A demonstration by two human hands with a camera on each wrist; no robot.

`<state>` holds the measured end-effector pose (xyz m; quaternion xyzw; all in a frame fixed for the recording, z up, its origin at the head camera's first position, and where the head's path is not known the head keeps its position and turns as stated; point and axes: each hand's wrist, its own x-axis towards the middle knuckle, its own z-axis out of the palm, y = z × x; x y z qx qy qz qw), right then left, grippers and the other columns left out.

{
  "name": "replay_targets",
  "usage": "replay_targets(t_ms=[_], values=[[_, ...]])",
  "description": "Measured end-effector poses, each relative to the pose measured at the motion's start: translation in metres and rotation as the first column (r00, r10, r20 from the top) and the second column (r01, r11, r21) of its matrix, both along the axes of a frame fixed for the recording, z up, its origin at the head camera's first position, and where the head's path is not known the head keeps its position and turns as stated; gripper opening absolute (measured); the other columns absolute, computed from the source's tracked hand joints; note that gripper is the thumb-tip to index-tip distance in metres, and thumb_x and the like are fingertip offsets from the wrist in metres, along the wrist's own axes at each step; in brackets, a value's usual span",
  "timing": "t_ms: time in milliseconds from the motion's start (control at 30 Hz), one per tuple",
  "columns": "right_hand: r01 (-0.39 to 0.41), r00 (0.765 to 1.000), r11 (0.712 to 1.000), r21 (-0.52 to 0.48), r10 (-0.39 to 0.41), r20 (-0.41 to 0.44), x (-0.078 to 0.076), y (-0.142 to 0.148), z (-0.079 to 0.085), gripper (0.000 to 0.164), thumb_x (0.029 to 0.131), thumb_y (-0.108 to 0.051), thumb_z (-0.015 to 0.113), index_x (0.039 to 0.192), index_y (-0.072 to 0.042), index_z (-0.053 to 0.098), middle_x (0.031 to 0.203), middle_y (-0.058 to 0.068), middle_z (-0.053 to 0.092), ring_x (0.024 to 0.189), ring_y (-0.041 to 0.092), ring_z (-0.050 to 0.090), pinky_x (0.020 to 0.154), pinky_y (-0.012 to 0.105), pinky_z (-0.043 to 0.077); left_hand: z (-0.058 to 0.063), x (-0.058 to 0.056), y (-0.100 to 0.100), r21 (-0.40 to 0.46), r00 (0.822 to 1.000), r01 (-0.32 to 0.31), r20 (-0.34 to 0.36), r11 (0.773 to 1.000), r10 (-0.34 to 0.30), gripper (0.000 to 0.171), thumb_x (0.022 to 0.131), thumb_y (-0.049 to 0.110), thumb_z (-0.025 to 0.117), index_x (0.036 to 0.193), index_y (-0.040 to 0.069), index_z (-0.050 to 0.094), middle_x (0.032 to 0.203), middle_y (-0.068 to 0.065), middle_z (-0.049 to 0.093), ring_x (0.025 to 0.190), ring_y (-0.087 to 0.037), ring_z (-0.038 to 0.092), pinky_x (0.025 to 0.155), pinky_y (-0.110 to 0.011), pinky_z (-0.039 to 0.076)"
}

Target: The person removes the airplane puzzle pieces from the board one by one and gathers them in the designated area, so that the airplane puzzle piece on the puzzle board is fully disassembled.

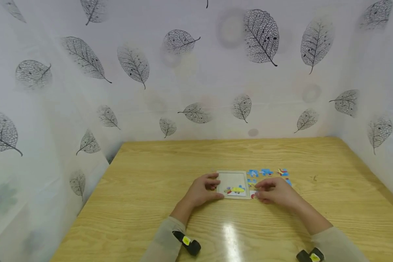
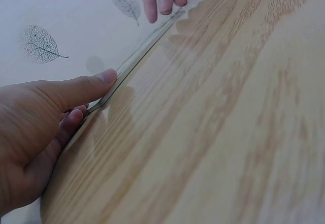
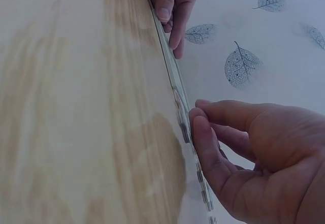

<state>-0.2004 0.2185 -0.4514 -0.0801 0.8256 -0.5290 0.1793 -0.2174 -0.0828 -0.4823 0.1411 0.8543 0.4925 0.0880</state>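
A square, pale-framed puzzle tray [image 1: 233,174] lies on the wooden table. In its lower right part sits a section of joined puzzle pieces [image 1: 237,190] showing a yellow shape on white and blue. My left hand [image 1: 203,189] grips the tray's left side, its thumb [image 2: 96,84] on the near edge and its fingers around the left edge. Just right of the tray is my right hand [image 1: 278,193], bent fingertips close together over loose pieces. A white piece with red [image 1: 253,195] shows beside those fingertips. Whether they pinch a piece is hidden.
Several loose blue puzzle pieces [image 1: 266,172] lie in rows right of the tray, some partly hidden by the right hand. The wooden table [image 1: 170,156] ends at a leaf-printed sheet [image 1: 196,83] behind and at both sides. Dark straps cross both sleeves.
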Motion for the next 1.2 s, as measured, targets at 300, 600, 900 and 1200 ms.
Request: replay_targets(t_ms=[300, 600, 900, 1200], values=[[-0.061, 0.997, 0.998, -0.027, 0.060, -0.041, -0.005, -0.020, 0.004, 0.038, 0.087, -0.012, 0.077, 0.117, 0.009, 0.066, 0.102, 0.015, 0.063, 0.087, 0.016, 0.066, 0.074, 0.027, 0.060, -0.001, 0.000, 0.001, 0.019, 1.000, 0.004, 0.002, 1.000, -0.004, 0.053, 0.075, 0.023, 0.089, 0.123, 0.008, 0.071, 0.145, 0.002, 0.056, 0.102, -0.009, 0.061, 0.088, -0.022, 0.050], [-0.139, 0.982, 0.989, 0.050, 0.144, -0.122, -0.010, -0.036, 0.008, 0.039, 0.087, -0.018, 0.078, 0.117, 0.005, 0.068, 0.102, 0.012, 0.069, 0.085, 0.015, 0.065, 0.069, 0.024, 0.056, 0.000, -0.001, -0.001, 0.019, 1.000, 0.006, -0.014, 1.000, -0.005, 0.053, 0.076, 0.023, 0.089, 0.123, 0.008, 0.071, 0.144, 0.000, 0.057, 0.102, -0.010, 0.062, 0.088, -0.023, 0.051], [-0.189, 0.970, 0.979, 0.073, 0.198, -0.144, -0.012, -0.050, 0.002, 0.037, 0.089, -0.016, 0.074, 0.116, 0.009, 0.068, 0.096, 0.011, 0.070, 0.079, 0.016, 0.065, 0.063, 0.026, 0.054, -0.002, 0.000, 0.000, 0.011, 1.000, 0.013, -0.019, 1.000, -0.013, 0.052, 0.076, 0.023, 0.089, 0.122, 0.007, 0.071, 0.143, 0.001, 0.058, 0.100, -0.009, 0.062, 0.087, -0.021, 0.051], [-0.214, 0.963, 0.968, 0.127, 0.232, -0.139, -0.011, -0.056, 0.002, 0.036, 0.092, -0.013, 0.067, 0.121, 0.008, 0.066, 0.082, 0.004, 0.065, 0.069, 0.012, 0.057, 0.058, 0.023, 0.048, -0.003, -0.002, 0.000, 0.005, 1.000, 0.011, -0.028, 1.000, -0.011, 0.052, 0.075, 0.024, 0.089, 0.121, 0.008, 0.072, 0.143, 0.001, 0.058, 0.099, -0.009, 0.062, 0.086, -0.022, 0.052]])
